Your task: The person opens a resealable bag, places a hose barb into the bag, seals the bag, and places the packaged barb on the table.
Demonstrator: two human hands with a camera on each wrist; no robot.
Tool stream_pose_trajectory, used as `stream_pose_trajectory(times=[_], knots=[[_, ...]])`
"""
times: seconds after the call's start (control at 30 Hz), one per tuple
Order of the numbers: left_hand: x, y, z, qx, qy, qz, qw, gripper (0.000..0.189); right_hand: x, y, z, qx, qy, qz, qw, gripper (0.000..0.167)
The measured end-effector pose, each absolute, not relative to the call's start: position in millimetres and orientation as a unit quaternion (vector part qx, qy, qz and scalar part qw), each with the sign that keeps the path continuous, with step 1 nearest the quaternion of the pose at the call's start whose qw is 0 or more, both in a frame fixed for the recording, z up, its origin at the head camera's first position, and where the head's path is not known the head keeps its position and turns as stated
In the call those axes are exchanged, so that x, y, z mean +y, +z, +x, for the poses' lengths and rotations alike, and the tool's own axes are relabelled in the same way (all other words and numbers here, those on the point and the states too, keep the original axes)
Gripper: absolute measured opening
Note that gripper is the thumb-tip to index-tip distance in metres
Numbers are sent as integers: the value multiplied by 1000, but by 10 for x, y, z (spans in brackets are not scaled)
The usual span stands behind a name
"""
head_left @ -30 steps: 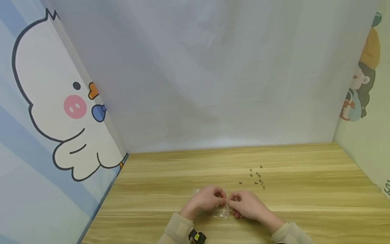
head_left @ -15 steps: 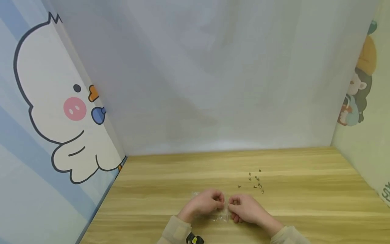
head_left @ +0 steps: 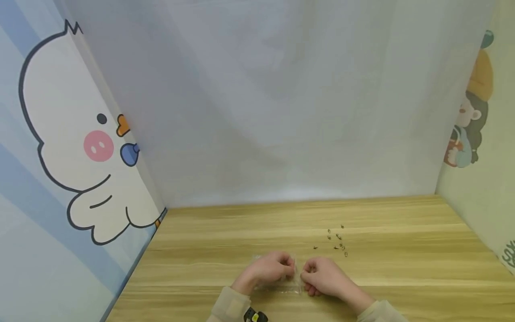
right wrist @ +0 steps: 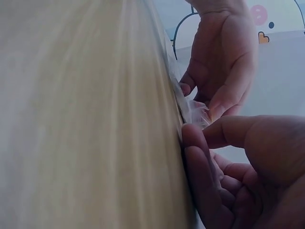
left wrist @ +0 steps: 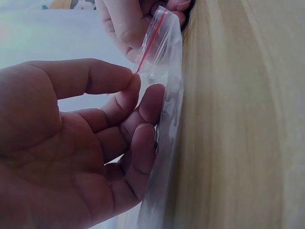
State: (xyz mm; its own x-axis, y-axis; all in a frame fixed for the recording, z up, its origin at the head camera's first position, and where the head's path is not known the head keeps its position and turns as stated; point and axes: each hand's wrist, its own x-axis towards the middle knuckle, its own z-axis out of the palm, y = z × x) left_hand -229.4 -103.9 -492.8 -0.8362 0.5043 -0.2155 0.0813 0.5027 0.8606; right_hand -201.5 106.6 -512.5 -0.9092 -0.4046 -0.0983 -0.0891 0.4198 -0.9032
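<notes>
A clear zip-lock bag (left wrist: 167,71) with a red line along its seal lies near the table's front, mostly under the left hand in the head view. My left hand (head_left: 271,267) pinches the bag close to the red line between thumb and index finger; its other fingers rest against the plastic. At the bag's mouth, my right hand (head_left: 323,275) pinches the edge with thumb and index finger, the other fingers curled beneath. Beyond the right hand, several small metal pieces (head_left: 339,238) lie scattered on the table; they are too small to identify.
The wood-grain table (head_left: 201,237) ends at a pale grey curtain (head_left: 301,112) at the back. Cartoon-printed walls stand on both sides, a white duck (head_left: 64,112) on the left. A black-and-yellow device (head_left: 256,315) sits by the left wrist.
The gap between the two hands' fingertips has widened slightly at the bag's mouth. The head view has tilted a little, so the scene sits lower. The small metal pieces lie as before.
</notes>
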Motion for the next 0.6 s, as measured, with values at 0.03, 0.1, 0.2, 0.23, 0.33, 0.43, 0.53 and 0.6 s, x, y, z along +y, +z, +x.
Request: stream_pose_trajectory(times=[0.03, 0.1, 0.2, 0.23, 0.33, 0.43, 0.53, 0.6], knots=[[-1042, -4926, -2296, 835, 468, 177, 228, 9, 1061, -5124, -2015, 830, -515, -149, 151, 12], [-1047, -4921, -2299, 834, 467, 183, 228, 8, 1053, -5125, -2025, 832, -512, -150, 151, 12], [-1056, -4920, -2298, 836, 463, 188, 227, 8, 1048, -5130, -2052, 831, -511, -155, 154, 15], [-1058, -4919, -2299, 835, 463, 189, 228, 9, 1048, -5129, -2062, 828, -514, -157, 158, 16], [-1063, -4915, -2304, 833, 467, 187, 232, 9, 1061, -5119, -2083, 817, -528, -158, 171, 17], [-1066, -4910, -2313, 827, 474, 184, 241, 8, 1072, -5104, -2087, 805, -542, -152, 186, 18], [-1069, -4909, -2317, 823, 477, 184, 248, 8, 1073, -5098, -2083, 801, -548, -146, 191, 18], [-1073, -4911, -2316, 822, 478, 184, 250, 7, 1070, -5097, -2081, 801, -548, -144, 191, 17]])
